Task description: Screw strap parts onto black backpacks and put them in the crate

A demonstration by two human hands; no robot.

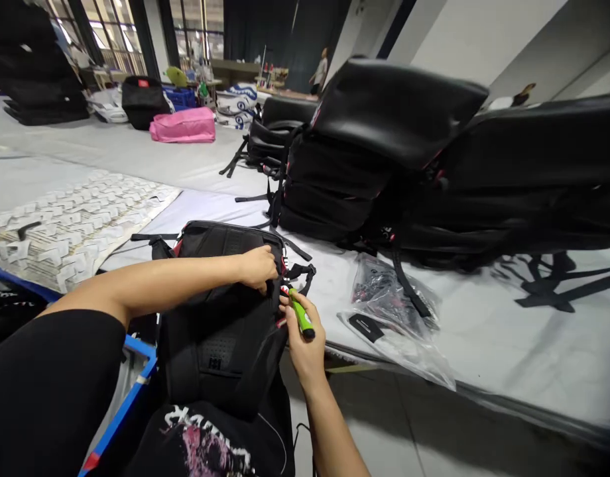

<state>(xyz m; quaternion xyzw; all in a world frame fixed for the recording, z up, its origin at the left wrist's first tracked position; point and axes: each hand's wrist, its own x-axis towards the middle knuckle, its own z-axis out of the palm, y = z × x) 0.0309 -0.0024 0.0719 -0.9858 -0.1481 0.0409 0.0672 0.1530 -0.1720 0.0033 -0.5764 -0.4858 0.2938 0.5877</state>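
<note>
A black backpack (220,331) leans upright against the table edge, its padded back panel toward me. My left hand (259,268) reaches across it, fingers curled on the fabric near the right edge; what they pinch is hidden. My right hand (305,338) is closed around a thick lime-green pen-like tool (301,311) with a black end. The tool's tip is hidden at the bag's right side, by a red-and-white patch and a black strap (305,271).
Stacked black bags (355,165) stand at the right. A clear plastic bag (384,298) lies before them. White strips cover a sheet (76,218) at the left. A pink bag (183,126) is farther back. A blue-edged frame (136,371) stands beside my left arm.
</note>
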